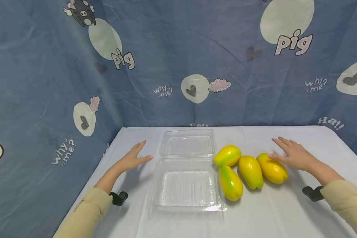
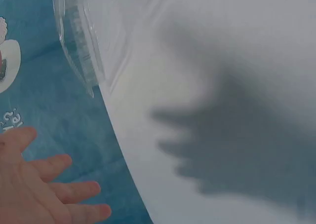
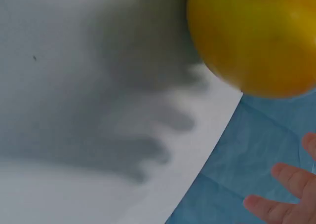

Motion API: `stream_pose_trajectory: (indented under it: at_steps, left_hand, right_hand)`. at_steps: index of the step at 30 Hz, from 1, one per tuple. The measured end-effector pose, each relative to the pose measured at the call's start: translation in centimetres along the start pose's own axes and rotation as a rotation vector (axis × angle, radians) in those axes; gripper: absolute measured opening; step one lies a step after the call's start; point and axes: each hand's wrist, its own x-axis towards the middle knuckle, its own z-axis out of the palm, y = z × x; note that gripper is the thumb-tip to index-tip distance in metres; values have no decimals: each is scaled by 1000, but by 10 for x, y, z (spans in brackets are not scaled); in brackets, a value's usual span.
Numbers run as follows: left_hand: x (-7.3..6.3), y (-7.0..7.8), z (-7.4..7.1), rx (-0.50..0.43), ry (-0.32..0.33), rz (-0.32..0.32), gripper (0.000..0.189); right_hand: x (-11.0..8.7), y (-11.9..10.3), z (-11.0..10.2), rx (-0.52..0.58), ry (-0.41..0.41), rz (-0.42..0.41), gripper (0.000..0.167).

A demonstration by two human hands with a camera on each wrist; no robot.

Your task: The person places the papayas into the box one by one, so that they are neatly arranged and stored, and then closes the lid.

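Note:
A clear plastic clamshell box [image 1: 185, 185] lies unfolded on the white table, its lid [image 1: 188, 142] at the far side. Right beside it are several glossy yellow-and-green fruits, shaped like mangoes or small papayas; one fruit [image 1: 227, 156] leans at the box's right edge and another [image 1: 230, 183] lies nearer. My left hand [image 1: 132, 160] hovers left of the box, fingers spread and holding nothing. Over the table's right side, my right hand [image 1: 296, 154] is also spread and empty. Its thumb overlaps the rightmost fruit [image 1: 272, 169] in the head view. That fruit [image 3: 256, 41] looms large in the right wrist view.
A white cloth covers the table [image 1: 267, 215]. Behind and to the left hangs a blue printed curtain [image 1: 166, 59]. Each wrist wears a black camera mount, the left mount [image 1: 119, 198] and the right mount [image 1: 313, 194]. Both hands cast shadows on the cloth.

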Motion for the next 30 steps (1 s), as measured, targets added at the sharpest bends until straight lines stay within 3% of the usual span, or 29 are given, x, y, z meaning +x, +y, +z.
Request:
stream_pose_trajectory:
  at_steps: [9,24,30]
  left_hand:
    - [-7,-6,23,-157,-23,96,82]
    - [-14,-14,37,-466,-211,108,74]
    - [-12,-16,44,-560,-245,108,72]
  right_hand:
    - [-9,-5,12,94,-3,-20,78]
    - [-20,-7,25,213,16,-21,76]
    - [-23,-6,32,269,14,-20,73]
